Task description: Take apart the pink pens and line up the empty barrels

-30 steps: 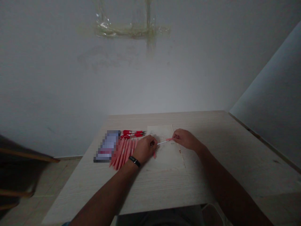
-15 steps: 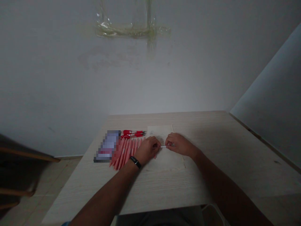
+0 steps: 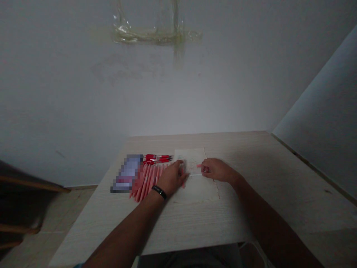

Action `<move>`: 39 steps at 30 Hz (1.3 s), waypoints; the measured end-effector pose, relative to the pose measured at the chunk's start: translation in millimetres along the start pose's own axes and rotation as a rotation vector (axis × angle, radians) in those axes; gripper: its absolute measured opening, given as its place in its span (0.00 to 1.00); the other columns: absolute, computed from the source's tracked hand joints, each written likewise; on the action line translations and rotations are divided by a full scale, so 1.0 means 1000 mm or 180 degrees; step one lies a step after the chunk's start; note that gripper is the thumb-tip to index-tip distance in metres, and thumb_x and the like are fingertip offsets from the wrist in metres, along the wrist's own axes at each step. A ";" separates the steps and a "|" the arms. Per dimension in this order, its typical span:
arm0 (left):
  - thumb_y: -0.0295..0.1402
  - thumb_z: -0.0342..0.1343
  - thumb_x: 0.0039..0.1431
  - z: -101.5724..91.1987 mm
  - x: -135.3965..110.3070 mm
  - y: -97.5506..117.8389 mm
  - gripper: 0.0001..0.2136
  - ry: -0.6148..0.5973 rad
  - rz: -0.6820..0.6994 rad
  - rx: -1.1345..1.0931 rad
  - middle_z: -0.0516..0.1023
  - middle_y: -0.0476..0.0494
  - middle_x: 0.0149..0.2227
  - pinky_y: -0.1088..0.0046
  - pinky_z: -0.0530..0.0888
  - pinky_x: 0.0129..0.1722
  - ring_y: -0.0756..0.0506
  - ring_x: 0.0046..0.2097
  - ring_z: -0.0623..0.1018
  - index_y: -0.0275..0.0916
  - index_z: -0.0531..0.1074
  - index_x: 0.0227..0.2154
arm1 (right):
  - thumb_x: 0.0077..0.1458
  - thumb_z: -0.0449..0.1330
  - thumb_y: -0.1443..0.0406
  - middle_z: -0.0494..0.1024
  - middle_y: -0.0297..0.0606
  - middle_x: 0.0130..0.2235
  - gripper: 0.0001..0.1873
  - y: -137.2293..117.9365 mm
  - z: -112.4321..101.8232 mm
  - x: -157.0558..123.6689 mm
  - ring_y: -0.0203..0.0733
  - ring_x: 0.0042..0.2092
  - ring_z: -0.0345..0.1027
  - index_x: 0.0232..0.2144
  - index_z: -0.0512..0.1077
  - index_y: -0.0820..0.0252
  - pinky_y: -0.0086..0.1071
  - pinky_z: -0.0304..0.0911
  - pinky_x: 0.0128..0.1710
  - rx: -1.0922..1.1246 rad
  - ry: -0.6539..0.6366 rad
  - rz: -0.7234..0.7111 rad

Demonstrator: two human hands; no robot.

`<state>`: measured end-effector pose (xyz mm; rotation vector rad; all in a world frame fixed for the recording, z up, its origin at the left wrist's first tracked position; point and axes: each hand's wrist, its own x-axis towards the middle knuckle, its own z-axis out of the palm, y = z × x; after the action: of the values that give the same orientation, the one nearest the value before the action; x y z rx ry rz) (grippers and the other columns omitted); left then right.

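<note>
A thin white stick [image 3: 195, 175], perhaps a pen refill, lies level between my hands. My right hand [image 3: 216, 170] pinches its right end. A small pink piece [image 3: 199, 165] sticks out to the left of the right fingertips; whether they hold it is unclear. My left hand [image 3: 173, 176] has thumb and forefinger spread, the thumb tip close to the stick's left end. Beneath both hands is a pale sheet [image 3: 198, 191] with small, blurred bits on it. Beside the left hand, several pink pen-like sticks [image 3: 147, 178] lie in a row, partly covered by that hand.
Several red pens [image 3: 158, 159] lie behind the pink sticks. A pixelated, phone-like flat object [image 3: 126, 173] is at their left. The wooden table [image 3: 256, 156] meets a wall [image 3: 223, 93] at the back. A dark wristband [image 3: 159, 192] is on my left wrist.
My right hand has moved slightly right, so more of the white stick shows. The left fingers have spread apart from their pinch. The small pink piece has come into view by the right fingertips.
</note>
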<state>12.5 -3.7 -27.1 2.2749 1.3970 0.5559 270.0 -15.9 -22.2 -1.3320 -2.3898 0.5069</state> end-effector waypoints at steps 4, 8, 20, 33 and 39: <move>0.35 0.60 0.56 0.000 -0.001 0.001 0.27 -0.0082 -0.0020 0.0143 0.79 0.39 0.37 0.70 0.68 0.38 0.41 0.40 0.78 0.38 0.64 0.58 | 0.56 0.61 0.67 0.74 0.34 0.29 0.05 0.000 -0.003 0.001 0.35 0.30 0.64 0.27 0.71 0.60 0.27 0.51 0.29 -0.0168 0.0267 0.0122; 0.34 0.57 0.58 0.000 -0.002 0.002 0.25 -0.0119 -0.0012 0.0257 0.80 0.40 0.34 0.71 0.66 0.34 0.42 0.36 0.78 0.37 0.63 0.59 | 0.58 0.59 0.65 0.74 0.34 0.30 0.05 0.000 -0.006 0.002 0.35 0.30 0.64 0.30 0.73 0.59 0.28 0.51 0.29 -0.0239 0.0390 0.0226; 0.41 0.52 0.63 -0.005 0.000 0.008 0.12 0.0067 0.0224 -0.0259 0.75 0.46 0.28 0.74 0.62 0.29 0.48 0.29 0.72 0.36 0.73 0.39 | 0.60 0.60 0.61 0.75 0.35 0.32 0.07 -0.009 -0.005 0.004 0.36 0.33 0.66 0.32 0.73 0.59 0.28 0.57 0.32 0.0125 0.0583 0.0210; 0.29 0.56 0.58 -0.004 0.003 0.010 0.05 0.0288 0.0565 -0.1001 0.76 0.45 0.36 0.73 0.69 0.35 0.47 0.37 0.74 0.37 0.74 0.37 | 0.59 0.61 0.59 0.74 0.35 0.34 0.08 -0.027 0.016 0.013 0.36 0.34 0.67 0.35 0.73 0.58 0.28 0.59 0.35 0.0807 0.0677 -0.0058; 0.28 0.59 0.54 -0.005 0.004 0.011 0.10 0.0586 0.0550 -0.1173 0.75 0.47 0.35 0.74 0.69 0.34 0.48 0.36 0.74 0.38 0.73 0.40 | 0.58 0.61 0.54 0.71 0.32 0.29 0.14 -0.028 0.036 0.019 0.35 0.31 0.64 0.34 0.70 0.59 0.27 0.58 0.30 0.1921 0.0647 0.0274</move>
<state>20.1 -3.7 -16.8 2.0925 1.0723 1.0107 222.8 -18.6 -37.9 -1.1398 -1.8100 0.9707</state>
